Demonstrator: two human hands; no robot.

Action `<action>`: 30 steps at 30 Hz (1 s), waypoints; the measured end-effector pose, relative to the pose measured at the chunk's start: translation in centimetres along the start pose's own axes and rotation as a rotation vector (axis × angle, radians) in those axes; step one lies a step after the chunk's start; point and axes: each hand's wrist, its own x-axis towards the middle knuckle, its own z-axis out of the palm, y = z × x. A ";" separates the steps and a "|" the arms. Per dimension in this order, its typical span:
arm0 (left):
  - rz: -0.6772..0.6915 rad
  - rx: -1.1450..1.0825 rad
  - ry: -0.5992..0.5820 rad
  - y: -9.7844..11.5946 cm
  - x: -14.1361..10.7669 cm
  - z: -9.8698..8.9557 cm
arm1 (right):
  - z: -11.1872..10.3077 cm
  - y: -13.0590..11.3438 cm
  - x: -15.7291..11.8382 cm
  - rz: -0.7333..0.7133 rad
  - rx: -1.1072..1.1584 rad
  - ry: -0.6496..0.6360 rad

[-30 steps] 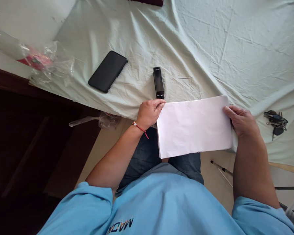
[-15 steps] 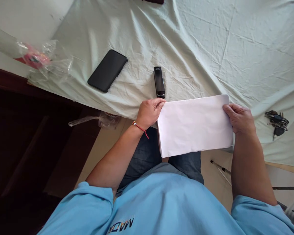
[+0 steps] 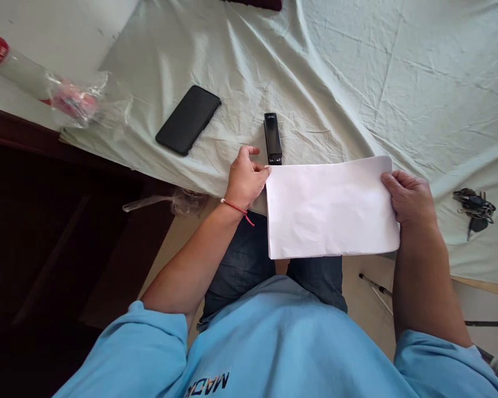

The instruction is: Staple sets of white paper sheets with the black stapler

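White sheets of paper, lying one on another, are held up over my lap at the table's front edge. My right hand is closed on their upper right corner, thumb on top. At the upper left corner, my left hand has thumb and a finger at the paper's edge, while its index finger is raised off it. A black stapler lies on the cloth just beyond that left corner, its near end close to the paper's top edge.
A black phone rests on the pale green cloth at left. Farther left are a plastic bottle and a clear wrapper with something pink. Keys lie at right. A plastic bag shows below the table edge.
My left index finger has lifted off the paper's corner. The sheets' lower left edge is now more even, and the camera view has shifted slightly.
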 end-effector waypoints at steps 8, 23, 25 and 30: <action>-0.044 0.109 -0.038 1.2 1.7 0.1 | 0.6 0.3 1.7 -0.093 0.052 0.046; 0.186 0.230 0.050 0.3 0.3 0.6 | 0.9 2.0 1.5 -0.291 0.036 0.123; 0.156 0.222 0.046 0.3 0.4 0.8 | 0.9 2.0 1.5 -0.302 0.060 0.144; 0.104 0.210 0.069 0.3 0.6 1.0 | 0.9 2.0 1.6 -0.304 0.075 0.144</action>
